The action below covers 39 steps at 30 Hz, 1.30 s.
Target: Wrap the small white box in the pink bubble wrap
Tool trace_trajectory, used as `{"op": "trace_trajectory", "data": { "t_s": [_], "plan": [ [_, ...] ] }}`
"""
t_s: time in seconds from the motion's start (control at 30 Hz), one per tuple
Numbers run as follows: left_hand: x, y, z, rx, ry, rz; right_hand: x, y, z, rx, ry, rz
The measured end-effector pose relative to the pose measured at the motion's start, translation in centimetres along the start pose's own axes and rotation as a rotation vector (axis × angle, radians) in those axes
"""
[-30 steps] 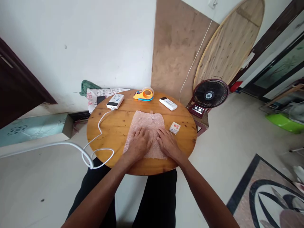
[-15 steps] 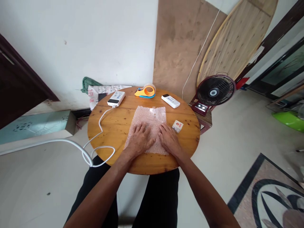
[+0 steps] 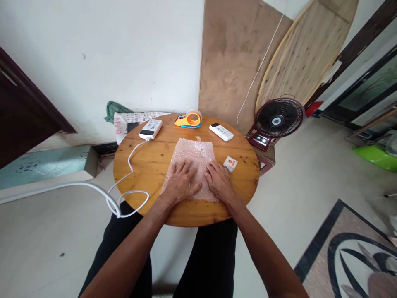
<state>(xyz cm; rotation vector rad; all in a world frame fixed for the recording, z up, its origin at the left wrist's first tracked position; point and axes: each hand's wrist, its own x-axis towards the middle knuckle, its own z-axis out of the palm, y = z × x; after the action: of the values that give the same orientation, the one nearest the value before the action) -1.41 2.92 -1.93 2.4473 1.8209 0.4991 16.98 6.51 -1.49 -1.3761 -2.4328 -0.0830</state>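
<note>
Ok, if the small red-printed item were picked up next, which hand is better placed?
Probably the right hand: it rests at the right edge of the bubble wrap, with the small red-printed item just beside it. The left hand lies farther off, on the bubble wrap.

The bubble wrap [image 3: 197,151] is bumpy, shiny plastic. The table [image 3: 149,162] is smooth, softly glossy wood. At its far edge, the tape dispenser [image 3: 185,120] is smooth plastic; the trousers [image 3: 207,256] are matt cloth.
</note>
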Motion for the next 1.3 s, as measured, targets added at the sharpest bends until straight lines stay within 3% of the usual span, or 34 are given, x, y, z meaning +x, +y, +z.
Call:
{"op": "trace_trajectory", "data": {
  "t_s": [0.4,0.67,0.93,1.1,1.3],
  "plan": [
    [0.1,0.1,0.0,0.023,-0.042,-0.012,-0.1,-0.1,0.0,0.001,0.008,0.030],
    [-0.3,1.8,-1.2,0.059,-0.024,-0.018,-0.1,-0.1,-0.2,0.013,0.006,0.035],
    [-0.3,2.4,0.7,0.005,-0.020,0.065,0.0,0.0,0.1,0.000,-0.016,0.039],
    [-0.4,2.3,0.9,0.009,-0.017,0.071,0.0,0.1,0.2,0.014,-0.009,0.045],
    [-0.4,2.2,1.1,0.008,-0.004,0.068,-0.2,0.6,0.2,0.064,0.074,0.052]
  ]
}}
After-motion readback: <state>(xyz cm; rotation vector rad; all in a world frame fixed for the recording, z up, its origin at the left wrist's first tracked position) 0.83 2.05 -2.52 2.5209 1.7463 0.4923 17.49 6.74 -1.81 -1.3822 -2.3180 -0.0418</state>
